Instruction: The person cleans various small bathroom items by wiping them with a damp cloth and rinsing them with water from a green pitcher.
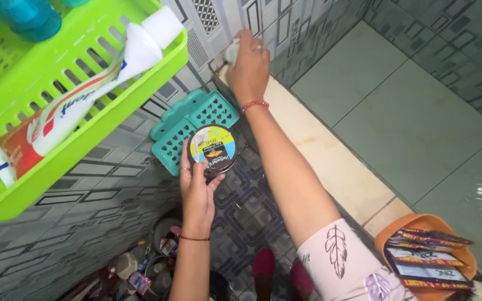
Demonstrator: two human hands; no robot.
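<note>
By the wall, two hands: left hand (197, 192) holds one round tin (214, 150).

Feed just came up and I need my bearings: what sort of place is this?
Most likely a home bathroom: patterned wall tiles, a toothpaste tube in a green wall basket, and a teal soap holder on the wall.

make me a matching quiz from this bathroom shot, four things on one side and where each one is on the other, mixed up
Things:
1. round tin
2. toothpaste tube
3. sachets
4. pale cloth

Places:
A. in the orange bowl
B. in the left hand
C. under the right hand, against the wall tiles
D. in the green basket

Pairs: 1-B, 2-D, 3-A, 4-C
</note>
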